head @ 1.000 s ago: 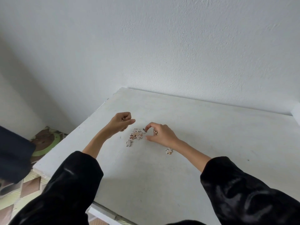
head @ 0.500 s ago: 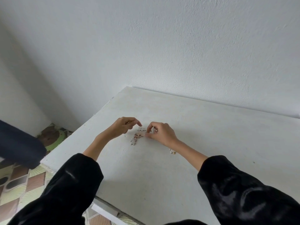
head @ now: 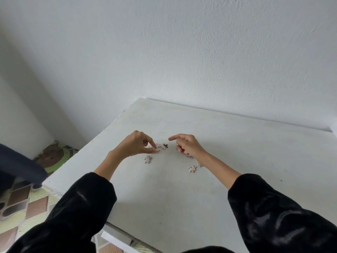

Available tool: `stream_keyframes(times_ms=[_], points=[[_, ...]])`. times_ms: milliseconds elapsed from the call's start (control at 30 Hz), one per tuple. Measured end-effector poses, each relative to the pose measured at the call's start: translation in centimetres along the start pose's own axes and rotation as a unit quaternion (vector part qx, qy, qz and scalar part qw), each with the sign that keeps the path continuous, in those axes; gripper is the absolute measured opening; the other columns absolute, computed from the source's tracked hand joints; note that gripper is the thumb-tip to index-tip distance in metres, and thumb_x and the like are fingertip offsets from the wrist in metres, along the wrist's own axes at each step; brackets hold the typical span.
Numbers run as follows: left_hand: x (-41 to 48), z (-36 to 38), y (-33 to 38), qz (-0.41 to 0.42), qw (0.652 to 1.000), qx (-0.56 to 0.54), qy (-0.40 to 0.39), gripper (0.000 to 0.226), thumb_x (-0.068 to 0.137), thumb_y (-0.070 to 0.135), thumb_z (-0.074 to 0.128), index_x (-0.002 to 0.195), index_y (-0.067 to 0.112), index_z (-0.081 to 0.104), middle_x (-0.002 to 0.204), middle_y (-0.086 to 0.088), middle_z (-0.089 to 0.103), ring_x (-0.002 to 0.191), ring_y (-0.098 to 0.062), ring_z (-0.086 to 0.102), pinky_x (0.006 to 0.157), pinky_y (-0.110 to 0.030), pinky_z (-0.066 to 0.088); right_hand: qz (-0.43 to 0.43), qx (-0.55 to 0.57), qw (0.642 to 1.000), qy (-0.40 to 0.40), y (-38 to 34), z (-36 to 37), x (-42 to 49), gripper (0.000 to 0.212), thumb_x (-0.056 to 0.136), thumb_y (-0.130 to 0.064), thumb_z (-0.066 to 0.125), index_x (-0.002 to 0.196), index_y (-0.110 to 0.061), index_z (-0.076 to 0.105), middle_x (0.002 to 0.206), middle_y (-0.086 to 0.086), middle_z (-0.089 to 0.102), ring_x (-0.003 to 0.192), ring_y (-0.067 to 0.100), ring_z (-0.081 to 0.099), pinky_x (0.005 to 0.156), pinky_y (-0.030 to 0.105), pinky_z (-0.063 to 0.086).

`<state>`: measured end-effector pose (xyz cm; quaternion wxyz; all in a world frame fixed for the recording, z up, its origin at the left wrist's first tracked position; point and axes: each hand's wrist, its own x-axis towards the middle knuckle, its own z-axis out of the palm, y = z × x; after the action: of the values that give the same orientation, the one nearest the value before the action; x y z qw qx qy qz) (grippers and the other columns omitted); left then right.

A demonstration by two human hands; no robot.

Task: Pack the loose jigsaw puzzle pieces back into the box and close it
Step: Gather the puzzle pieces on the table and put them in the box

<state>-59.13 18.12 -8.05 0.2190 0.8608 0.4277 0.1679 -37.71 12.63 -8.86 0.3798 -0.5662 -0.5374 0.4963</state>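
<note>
Right hand now farther from left hand; white table, white wall.

We note a pale, scuffed desk. On it lie a cluster of puzzle pieces, a single piece nearer us, and a third piece off right.

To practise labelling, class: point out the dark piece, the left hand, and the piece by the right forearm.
dark piece (head: 165,146), head view, its centre.
left hand (head: 137,144), head view, the back of the hand.
forearm piece (head: 192,168), head view, its middle.
</note>
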Motion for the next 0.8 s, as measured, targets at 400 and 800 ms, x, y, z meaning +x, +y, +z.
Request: stream_keyframes(times_ms=[400,800], points=[[0.5,0.2,1.3,-0.131,0.938,-0.313,0.068,0.025,0.09,0.012,0.036,0.066,0.014,0.036,0.055,0.002,0.031,0.048,-0.012,0.019,0.038,-0.015,0.016,0.075,0.131,0.988,0.018,0.1,-0.8,0.4,0.034,0.088,-0.019,0.053,0.056,-0.014,0.042,0.051,0.0,0.043,0.032,0.005,0.024,0.032,0.012,0.014],[0.6,1.4,2.7,-0.08,0.941,-0.326,0.031,0.011,0.098,0.015,0.043,0.088,0.011,0.046,0.049,0.012,0.034,0.041,-0.007,0.024,0.038,-0.014,0.019,-0.031,0.017,0.999,0.025,0.2,-1.0,-0.6,0.027,0.088,-0.027,0.06,0.066,-0.012,0.06,0.05,0.0,0.038,0.033,0.003,0.026,0.035,0.012,0.021]])
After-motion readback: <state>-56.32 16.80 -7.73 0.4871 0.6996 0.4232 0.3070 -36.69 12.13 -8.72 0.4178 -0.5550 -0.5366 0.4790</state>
